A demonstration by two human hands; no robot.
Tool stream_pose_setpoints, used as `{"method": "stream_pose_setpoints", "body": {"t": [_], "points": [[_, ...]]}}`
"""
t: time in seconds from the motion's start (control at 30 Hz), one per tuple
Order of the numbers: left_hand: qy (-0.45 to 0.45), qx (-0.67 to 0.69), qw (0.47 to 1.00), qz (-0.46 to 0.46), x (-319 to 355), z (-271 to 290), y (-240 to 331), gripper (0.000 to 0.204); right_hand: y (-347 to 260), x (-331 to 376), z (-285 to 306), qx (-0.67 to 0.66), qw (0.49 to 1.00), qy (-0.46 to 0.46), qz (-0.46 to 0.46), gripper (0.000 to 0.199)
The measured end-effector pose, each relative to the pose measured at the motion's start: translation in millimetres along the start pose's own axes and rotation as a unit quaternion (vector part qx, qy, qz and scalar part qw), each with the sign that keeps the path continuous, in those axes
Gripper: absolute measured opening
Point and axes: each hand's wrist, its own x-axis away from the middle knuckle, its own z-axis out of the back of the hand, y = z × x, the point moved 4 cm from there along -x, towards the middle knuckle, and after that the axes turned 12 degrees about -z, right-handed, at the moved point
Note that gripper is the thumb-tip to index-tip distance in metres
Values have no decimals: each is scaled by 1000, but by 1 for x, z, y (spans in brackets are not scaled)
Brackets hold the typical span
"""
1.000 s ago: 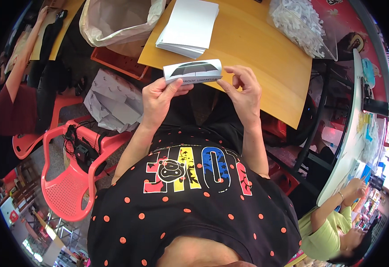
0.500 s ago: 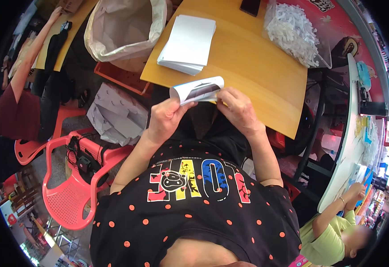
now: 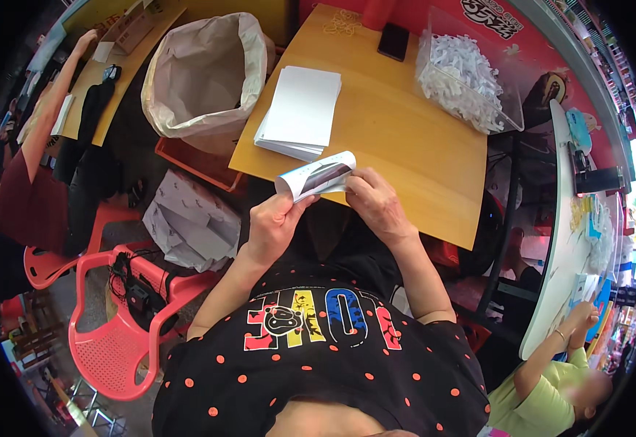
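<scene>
In front of me, at the near edge of the yellow-brown table (image 3: 405, 138), I hold a curled printed paper sheet (image 3: 310, 178). It is white with a dark picture and a little blue, and its top bends over. My left hand (image 3: 274, 222) is closed, pinching the left lower part between thumb and fingers. My right hand (image 3: 378, 202) is closed on the right end, its fingertips partly hidden. Just beyond the sheet lies a stack of white paper (image 3: 302, 108), its lower sheets slightly fanned out.
A clear box of white paper-like pieces (image 3: 463, 80) stands far right, beside a dark phone (image 3: 393, 41). Rubber bands (image 3: 342, 23) lie at the far edge. A large white sack (image 3: 205, 80) and a red chair (image 3: 114, 342) are left. Other people work on both sides.
The whole view has shifted, so the table and hands sit lower and the rubber bands now show. Both hands still hold the curled sheet, which is tilted slightly more.
</scene>
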Motion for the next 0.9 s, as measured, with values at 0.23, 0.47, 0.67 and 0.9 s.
{"method": "stream_pose_setpoints", "body": {"t": [0.23,0.47,0.67,0.9], "points": [[-20,-48,999,-11,-2,5,9,9,2,4,-4,-20,1000,9,-20,22],[-1,-44,999,-9,-3,9,11,11,-3,-1,-6,-33,999,5,-7,21],[-7,-71,997,-29,-5,9,15,10,5,1,-10,-29,999,24,-5,21],[30,-36,997,-53,5,5,-1,11,2,2,-8,-31,998,56,-3,21]]}}
